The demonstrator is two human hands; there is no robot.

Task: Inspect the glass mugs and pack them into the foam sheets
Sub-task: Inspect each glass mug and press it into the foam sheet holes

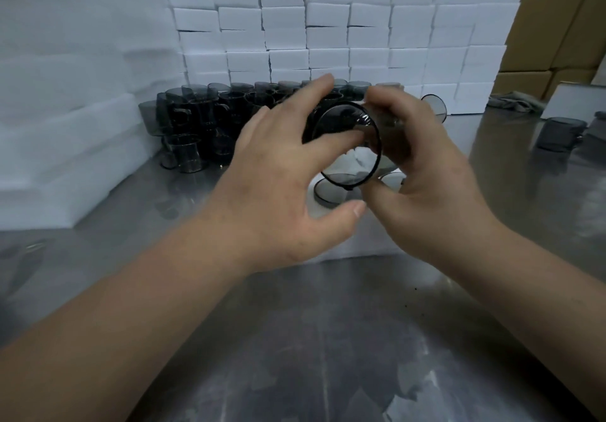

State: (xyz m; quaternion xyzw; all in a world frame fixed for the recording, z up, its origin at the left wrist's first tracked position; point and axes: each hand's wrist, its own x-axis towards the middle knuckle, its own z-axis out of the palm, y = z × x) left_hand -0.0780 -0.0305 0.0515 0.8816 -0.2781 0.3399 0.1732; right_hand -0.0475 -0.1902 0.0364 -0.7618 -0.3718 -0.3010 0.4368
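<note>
Forearms (131, 323) nearest, reaching in over the near edge of the table (311, 339), which is bare scuffed steel. Along the far edge, a foam wall (360, 27) of white blocks, stacked high. At the left edge, a foam stack (65, 146) of loose sheets. By the far right corner, brown boxes (557, 21). Near the far left corner, against the wall, a mug cluster (203, 119) of smoky glass, crowded and piled in tiers. At mid-table, under both hands, a white sheet (341, 247), with lying mugs (331, 188) seemingly on it, mouths this way.

Right hand (423, 165) curled round the mug (344, 118), clamped on its body. Mug held up above the sheet, mouth turned toward the camera. Left hand (282, 172) with fingers straight and spread, one laid across the near side of the rim, thumb free below. Step in hand, by the look of it: inspection, packing not yet done.

Only one hand truly gripping, so the mug could slip out with any slackening and drop onto the lying mugs. Glass on glass, so chips or cracks likely. Probably slick, too; safer with a second firm hold before lowering. Could also miss the foam and strike steel — no cushion there. Crowded cluster behind easily toppled by a careless reach.
</note>
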